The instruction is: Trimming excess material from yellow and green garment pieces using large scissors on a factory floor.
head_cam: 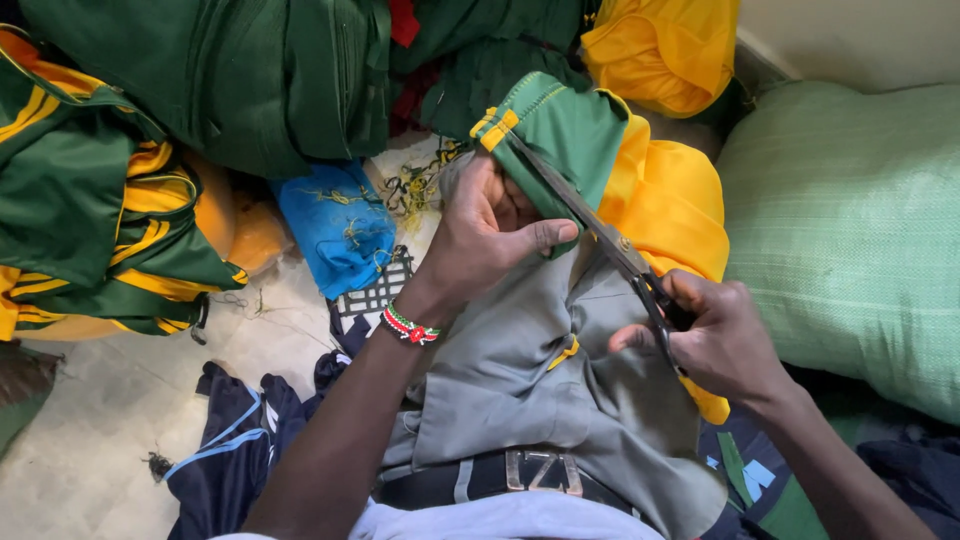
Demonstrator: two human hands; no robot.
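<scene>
At the far left lies a heap of green garments (90, 200) with yellow stripes, smooth and folded in soft ridges, and beside it a crumpled blue cloth (338, 225) strewn with loose thread ends on the pale floor (100, 430). A dark navy garment (240, 440) with light piping lies lower down. The left hand (490, 235), a beaded band at its wrist, is closed on the green and yellow garment piece (570, 135): the fingers curl behind the fabric and the thumb presses across its front, pinching the hemmed edge taut just over the person's grey trousers (520, 370). The piece is green with yellow stitching and a small yellow tab, and its yellow part drapes down to the right. A pair of scissors (590, 220) with long dull metal blades lies along the green edge, touching it; whether the blades are parted cannot be told. The right hand (715, 340) is clenched around the dark handles, fingers through the loops. At the far right sits a stuffed green woven sack (850, 230) with a coarse weave.
</scene>
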